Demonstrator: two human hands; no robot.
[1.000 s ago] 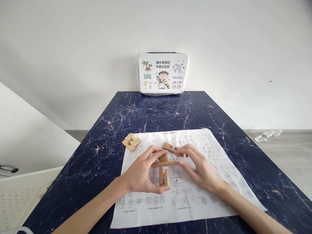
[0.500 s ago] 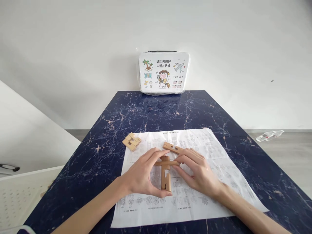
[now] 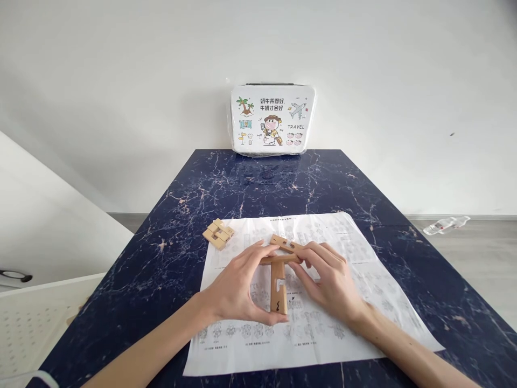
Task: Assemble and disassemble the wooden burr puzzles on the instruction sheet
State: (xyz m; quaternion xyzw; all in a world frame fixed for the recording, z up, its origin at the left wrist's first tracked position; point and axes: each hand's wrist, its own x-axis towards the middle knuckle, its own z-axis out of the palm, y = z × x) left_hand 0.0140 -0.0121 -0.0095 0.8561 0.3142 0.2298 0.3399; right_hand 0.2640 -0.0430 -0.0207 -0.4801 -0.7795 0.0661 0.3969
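My left hand is closed around a notched wooden puzzle piece, its thumb at the near end by a black mark and its fingers at the far end. A second wooden puzzle stick lies crosswise at the far end of that piece, forming a T. My right hand pinches the right end of this crosswise stick. Just beyond, another notched wooden piece rests on the paper, partly behind my right fingers. Whether the two held pieces interlock is hidden.
A printed sheet of diagrams lies under my hands on the dark blue marbled table. Several small wooden pieces sit in a cluster at its upper left corner. A cartoon-printed case leans against the wall. A plastic bottle lies on the floor.
The crosswise stick has moved away from me to the far end of the marked piece, turning the cross shape into a T. My right hand moved slightly with it.
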